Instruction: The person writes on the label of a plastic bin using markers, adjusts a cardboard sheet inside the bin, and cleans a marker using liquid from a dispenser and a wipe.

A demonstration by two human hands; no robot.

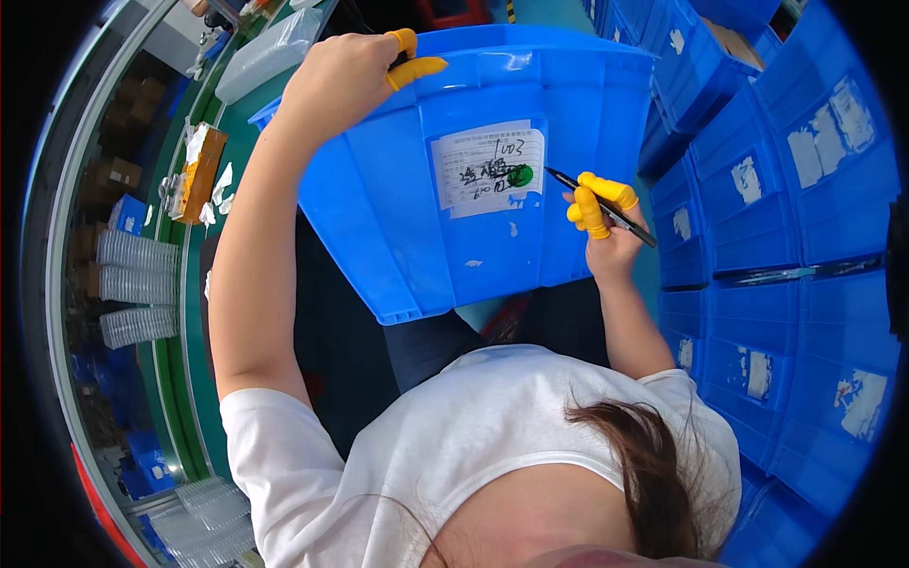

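A large blue plastic bin [379,208] stands tilted in front of me, with a white paper label [459,194] stuck on its facing side. The label carries handwriting and a green round mark. My left hand [355,76] is closed at the bin's upper left rim, yellow finger cots on its fingertips. Something dark shows between those fingers, too hidden to name. In my right hand [606,227], also in yellow finger cots, is a black marker pen [636,228]. The pen's tip points at the label's right edge; whether it touches the paper I cannot tell.
Stacked blue bins [748,218] with torn labels line the right side. Along the left runs a green bench [241,133] bearing a clear plastic bag [270,62] and an orange-brown box [202,175]. Stacks of clear trays [139,284] sit beyond its edge.
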